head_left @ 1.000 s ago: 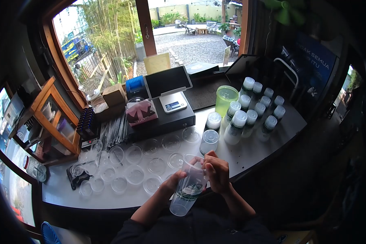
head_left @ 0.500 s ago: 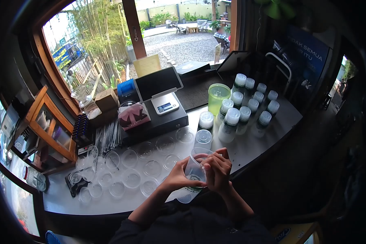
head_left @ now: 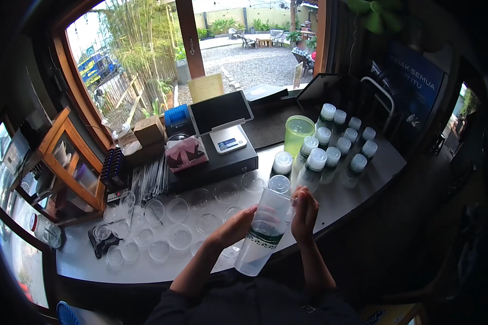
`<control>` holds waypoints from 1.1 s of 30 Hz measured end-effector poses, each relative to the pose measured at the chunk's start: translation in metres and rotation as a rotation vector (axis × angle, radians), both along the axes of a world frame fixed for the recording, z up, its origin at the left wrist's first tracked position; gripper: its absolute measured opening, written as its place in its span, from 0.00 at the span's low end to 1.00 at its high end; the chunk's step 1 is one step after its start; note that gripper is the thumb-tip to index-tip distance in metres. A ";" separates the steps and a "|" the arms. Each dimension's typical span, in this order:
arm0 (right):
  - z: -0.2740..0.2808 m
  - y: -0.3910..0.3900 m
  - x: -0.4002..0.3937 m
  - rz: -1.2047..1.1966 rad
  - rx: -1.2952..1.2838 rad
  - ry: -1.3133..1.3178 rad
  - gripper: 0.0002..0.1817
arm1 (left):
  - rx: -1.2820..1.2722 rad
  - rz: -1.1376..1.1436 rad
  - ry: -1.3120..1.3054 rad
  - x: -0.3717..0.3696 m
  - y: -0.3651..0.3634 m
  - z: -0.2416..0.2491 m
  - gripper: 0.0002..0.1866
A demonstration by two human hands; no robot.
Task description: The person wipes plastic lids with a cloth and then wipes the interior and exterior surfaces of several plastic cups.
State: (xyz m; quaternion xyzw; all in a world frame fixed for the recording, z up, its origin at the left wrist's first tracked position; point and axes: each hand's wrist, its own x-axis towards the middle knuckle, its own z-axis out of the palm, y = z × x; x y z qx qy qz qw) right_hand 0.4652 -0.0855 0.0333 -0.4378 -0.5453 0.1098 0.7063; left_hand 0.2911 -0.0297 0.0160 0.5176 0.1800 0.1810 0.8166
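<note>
A tall clear plastic cup (head_left: 265,238) with a green printed band is tilted in front of my body, its base towards me. My left hand (head_left: 234,227) wraps around its left side, and the fingers show through the plastic. At the cup's upper right rim, my right hand (head_left: 305,214) is closed with fingertips pinched on the edge. Whether a second cup is nested inside cannot be made out. Just beyond the rim stands a clear-topped cup stack (head_left: 280,184). Several round clear lids (head_left: 179,236) lie spread on the counter left of my left hand.
Several stacks of cups (head_left: 316,160) fill the counter's right side, beside a green translucent pitcher (head_left: 299,135). A tablet (head_left: 220,112) on a black cash drawer (head_left: 217,165) and a pink tissue pack (head_left: 186,153) stand at the back. Wrapped straws (head_left: 149,180) lie left.
The cup has turned so its green-banded side shows and its base points towards me. My right hand has moved from the cup's front to its upper right rim. The view has shifted slightly.
</note>
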 end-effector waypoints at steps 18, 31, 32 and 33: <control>-0.015 -0.004 -0.015 0.555 -0.047 0.418 0.23 | -0.807 -0.605 -0.937 0.018 -0.023 -0.030 0.53; -0.014 -0.005 0.014 0.549 -0.009 0.933 0.06 | -0.166 -0.063 -0.248 -0.012 -0.023 -0.010 0.54; -0.012 -0.013 0.016 0.479 -0.006 0.776 0.06 | -0.072 0.018 -0.193 -0.020 -0.018 -0.007 0.52; -0.011 -0.020 0.017 0.386 -0.048 0.725 0.06 | 0.022 0.099 -0.137 -0.027 -0.013 -0.004 0.51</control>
